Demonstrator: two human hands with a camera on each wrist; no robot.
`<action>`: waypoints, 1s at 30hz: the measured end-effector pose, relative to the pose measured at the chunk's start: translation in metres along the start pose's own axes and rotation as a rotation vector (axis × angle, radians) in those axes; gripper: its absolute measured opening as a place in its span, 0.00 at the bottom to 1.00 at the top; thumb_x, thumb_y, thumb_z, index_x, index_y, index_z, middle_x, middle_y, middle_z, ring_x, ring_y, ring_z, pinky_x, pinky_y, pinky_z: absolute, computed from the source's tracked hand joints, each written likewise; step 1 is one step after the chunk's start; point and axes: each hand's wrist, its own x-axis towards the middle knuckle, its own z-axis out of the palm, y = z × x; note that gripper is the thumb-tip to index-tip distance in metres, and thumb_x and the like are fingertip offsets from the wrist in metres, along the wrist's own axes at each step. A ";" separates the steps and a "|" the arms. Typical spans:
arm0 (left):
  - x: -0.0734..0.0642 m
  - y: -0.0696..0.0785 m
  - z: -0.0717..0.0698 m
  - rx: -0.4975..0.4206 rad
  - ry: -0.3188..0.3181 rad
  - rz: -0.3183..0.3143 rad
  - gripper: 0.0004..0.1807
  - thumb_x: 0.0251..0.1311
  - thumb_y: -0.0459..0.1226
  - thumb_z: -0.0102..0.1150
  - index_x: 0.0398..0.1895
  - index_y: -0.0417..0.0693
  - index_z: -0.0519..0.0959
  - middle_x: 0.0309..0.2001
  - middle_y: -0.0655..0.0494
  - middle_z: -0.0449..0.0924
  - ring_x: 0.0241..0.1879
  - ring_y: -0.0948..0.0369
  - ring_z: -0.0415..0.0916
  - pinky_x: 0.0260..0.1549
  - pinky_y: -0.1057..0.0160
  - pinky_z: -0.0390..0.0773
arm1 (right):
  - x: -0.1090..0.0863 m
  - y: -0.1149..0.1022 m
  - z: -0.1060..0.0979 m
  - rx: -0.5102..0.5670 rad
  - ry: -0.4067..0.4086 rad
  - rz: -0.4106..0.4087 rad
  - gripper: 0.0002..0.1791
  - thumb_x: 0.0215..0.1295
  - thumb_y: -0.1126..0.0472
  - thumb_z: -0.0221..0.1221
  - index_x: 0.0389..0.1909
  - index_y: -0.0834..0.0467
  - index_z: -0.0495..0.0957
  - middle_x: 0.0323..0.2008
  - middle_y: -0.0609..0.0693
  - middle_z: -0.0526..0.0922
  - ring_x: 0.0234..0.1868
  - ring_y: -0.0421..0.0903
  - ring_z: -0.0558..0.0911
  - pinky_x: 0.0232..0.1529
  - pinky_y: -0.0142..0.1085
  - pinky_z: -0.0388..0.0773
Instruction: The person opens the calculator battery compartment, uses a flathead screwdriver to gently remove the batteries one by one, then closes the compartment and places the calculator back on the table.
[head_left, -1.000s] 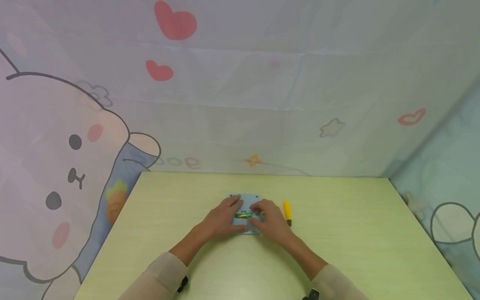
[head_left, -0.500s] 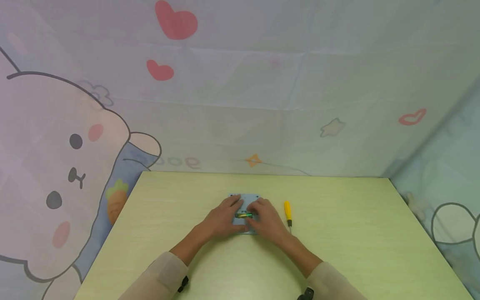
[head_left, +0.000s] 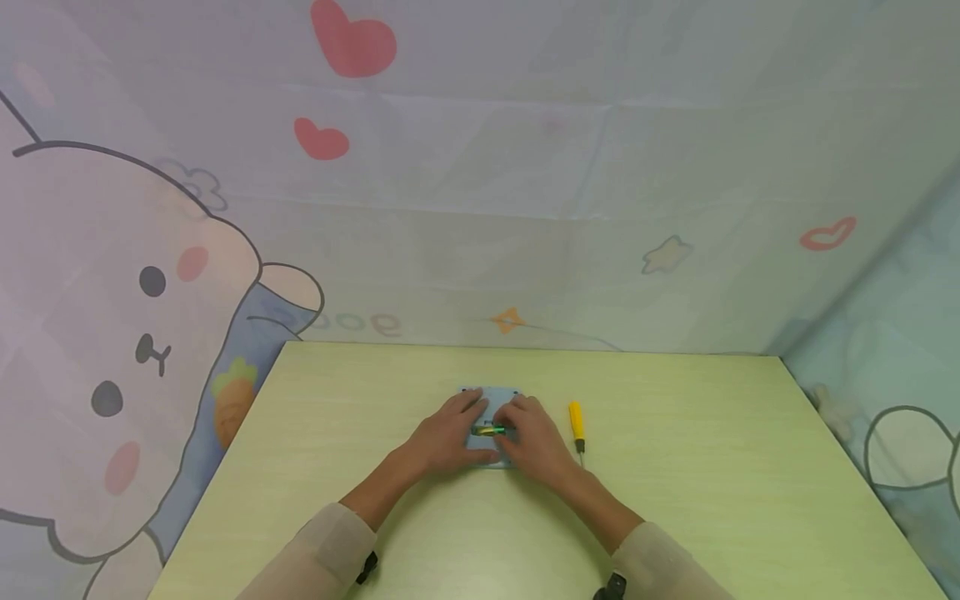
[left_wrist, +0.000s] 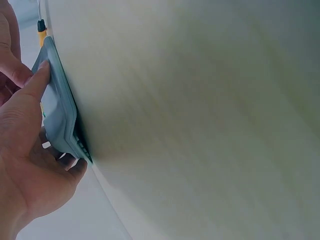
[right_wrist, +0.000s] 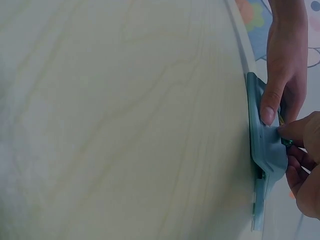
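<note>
A flat light-blue device (head_left: 496, 407) lies on the table, a slot in its upper face; its exact kind is unclear. In that slot sits a green-and-gold battery (head_left: 487, 431), apparently slightly tilted. My left hand (head_left: 444, 435) grips the device from its left side, and in the left wrist view the thumb (left_wrist: 37, 82) lies over the top while other fingers curl at the edge. From the right, my right hand (head_left: 536, 442) pinches the battery's right end between thumb and forefinger. The right wrist view shows only the battery's green end (right_wrist: 286, 142) by the fingertips.
A screwdriver (head_left: 577, 422) with a yellow handle lies on the table (head_left: 712, 467), right of my right hand, its shaft toward me. Behind the table hangs a printed cloth (head_left: 487, 208) with hearts and a cartoon animal.
My right hand has shifted slightly left onto the battery's end, uncovering the screwdriver's shaft. The left hand has stayed on the device.
</note>
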 end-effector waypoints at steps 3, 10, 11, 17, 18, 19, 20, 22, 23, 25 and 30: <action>0.000 0.000 0.000 0.006 -0.003 -0.002 0.52 0.66 0.63 0.66 0.83 0.42 0.62 0.84 0.47 0.54 0.82 0.47 0.51 0.66 0.44 0.75 | 0.001 0.002 0.001 -0.008 -0.001 -0.002 0.09 0.61 0.69 0.73 0.40 0.59 0.84 0.39 0.47 0.78 0.43 0.46 0.74 0.47 0.42 0.77; 0.000 0.000 0.000 0.004 -0.009 -0.011 0.52 0.66 0.64 0.66 0.83 0.42 0.61 0.84 0.48 0.54 0.83 0.48 0.50 0.66 0.45 0.75 | 0.002 0.004 0.003 -0.026 -0.003 -0.034 0.08 0.62 0.70 0.73 0.39 0.58 0.85 0.37 0.46 0.76 0.42 0.47 0.74 0.47 0.42 0.77; 0.000 0.000 0.000 0.001 -0.008 -0.010 0.52 0.66 0.64 0.66 0.83 0.42 0.62 0.84 0.48 0.54 0.83 0.47 0.50 0.66 0.45 0.75 | 0.002 0.005 0.003 -0.030 -0.006 -0.034 0.08 0.62 0.70 0.72 0.39 0.58 0.85 0.37 0.46 0.76 0.43 0.47 0.74 0.47 0.42 0.77; 0.000 0.001 -0.001 0.000 -0.018 -0.017 0.52 0.66 0.64 0.66 0.83 0.42 0.62 0.84 0.48 0.53 0.83 0.48 0.50 0.65 0.45 0.75 | 0.002 0.005 0.003 -0.040 -0.027 -0.027 0.07 0.63 0.70 0.72 0.40 0.58 0.85 0.37 0.46 0.75 0.44 0.47 0.74 0.49 0.42 0.77; 0.000 0.002 -0.001 0.002 -0.021 -0.020 0.52 0.66 0.64 0.66 0.83 0.42 0.61 0.84 0.49 0.53 0.83 0.48 0.50 0.65 0.45 0.75 | 0.002 0.004 0.003 -0.042 -0.029 -0.027 0.07 0.64 0.70 0.71 0.40 0.59 0.85 0.37 0.46 0.75 0.44 0.47 0.74 0.49 0.42 0.77; 0.000 0.002 -0.001 -0.001 -0.019 -0.019 0.52 0.66 0.63 0.66 0.83 0.42 0.62 0.84 0.48 0.53 0.83 0.48 0.50 0.64 0.45 0.76 | 0.002 0.004 0.003 -0.046 -0.031 -0.027 0.07 0.64 0.69 0.71 0.40 0.59 0.85 0.37 0.46 0.75 0.44 0.47 0.73 0.49 0.42 0.77; 0.000 0.002 -0.001 -0.003 -0.018 -0.018 0.52 0.66 0.63 0.66 0.83 0.42 0.62 0.84 0.48 0.54 0.83 0.48 0.50 0.64 0.45 0.76 | 0.002 0.004 0.003 -0.046 -0.035 -0.029 0.07 0.65 0.69 0.71 0.40 0.59 0.85 0.38 0.47 0.76 0.44 0.47 0.73 0.48 0.42 0.77; 0.000 0.003 -0.001 -0.008 -0.014 -0.018 0.52 0.66 0.63 0.66 0.82 0.42 0.62 0.84 0.48 0.54 0.82 0.48 0.51 0.64 0.44 0.76 | 0.002 0.004 0.002 -0.045 -0.037 -0.031 0.06 0.66 0.69 0.71 0.41 0.59 0.85 0.38 0.47 0.76 0.43 0.47 0.73 0.48 0.42 0.77; 0.000 0.003 -0.001 -0.009 -0.015 -0.020 0.51 0.66 0.63 0.66 0.82 0.42 0.62 0.84 0.48 0.54 0.83 0.48 0.50 0.65 0.44 0.75 | 0.001 0.004 0.002 -0.043 -0.038 -0.034 0.06 0.66 0.69 0.70 0.41 0.59 0.85 0.38 0.47 0.76 0.43 0.47 0.73 0.48 0.42 0.77; 0.000 0.003 -0.002 -0.009 -0.009 -0.018 0.51 0.66 0.62 0.67 0.82 0.42 0.62 0.84 0.48 0.54 0.82 0.48 0.51 0.65 0.44 0.75 | 0.001 0.004 0.001 -0.042 -0.036 -0.042 0.06 0.66 0.69 0.70 0.41 0.59 0.85 0.38 0.47 0.76 0.43 0.47 0.74 0.47 0.42 0.77; -0.001 0.003 -0.002 -0.011 0.000 -0.007 0.51 0.66 0.62 0.67 0.82 0.41 0.62 0.83 0.47 0.55 0.82 0.47 0.51 0.66 0.45 0.74 | 0.001 0.003 0.000 -0.053 -0.034 -0.056 0.06 0.65 0.69 0.71 0.41 0.60 0.85 0.38 0.47 0.76 0.43 0.47 0.74 0.48 0.41 0.77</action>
